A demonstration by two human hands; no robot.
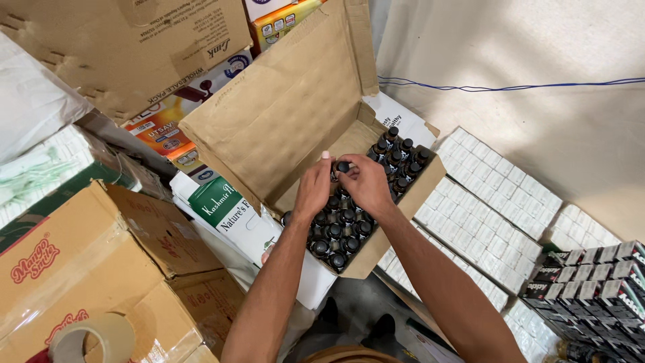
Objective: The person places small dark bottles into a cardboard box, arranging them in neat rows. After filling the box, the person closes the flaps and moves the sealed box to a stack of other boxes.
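An open brown cardboard carton (289, 107) holds several small dark bottles with black caps (339, 235), packed in rows. Both my hands are inside it, near its middle. My left hand (313, 189) and my right hand (366, 183) pinch the same black-capped bottle (342, 167) from either side, fingertips touching its cap. More bottles (400, 158) fill the far end of the carton. The carton's big flap stands up to the left.
Brown cartons (87, 262) and a roll of tape (94, 339) sit at the left. A white-and-green box (228, 212) lies beside the carton. Packs of small white boxes (494, 195) and black-and-red boxes (591, 275) lie at the right. A blue wire (510, 87) runs along the wall.
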